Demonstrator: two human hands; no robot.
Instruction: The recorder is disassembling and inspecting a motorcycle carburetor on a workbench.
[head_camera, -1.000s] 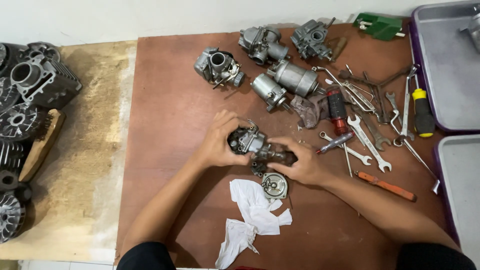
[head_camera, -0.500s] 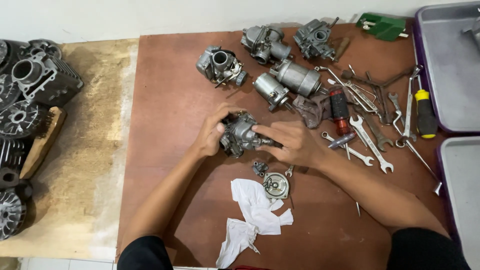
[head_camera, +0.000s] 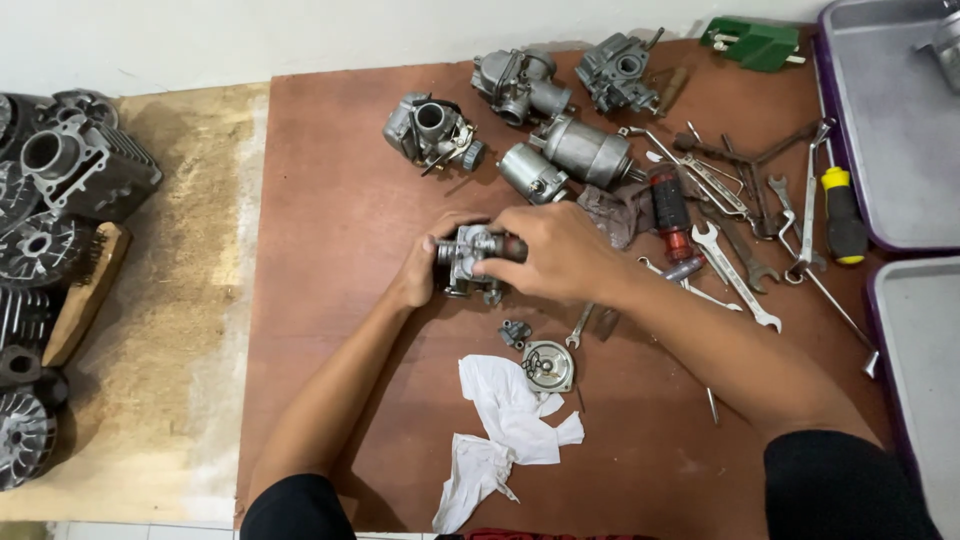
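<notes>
Both hands grasp the carburetor (head_camera: 472, 262): left hand (head_camera: 418, 272) at nine o'clock, right hand (head_camera: 555, 250) clenched over it. Round cover (head_camera: 548, 365) and small bracket (head_camera: 515, 333) lie off at six o'clock; the body looks part-stripped.

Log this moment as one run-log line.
left hand: grips carburetor | right hand: on carburetor top | nearby: round cover, white rag, wrenches | surface: brown board

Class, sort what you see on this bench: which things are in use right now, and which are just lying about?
In use:
left hand
right hand
carburettor, held by both

Lying about:
round cover
white rag
three other carburettors
spanners
screwdriver
grey trays
engine parts
</notes>
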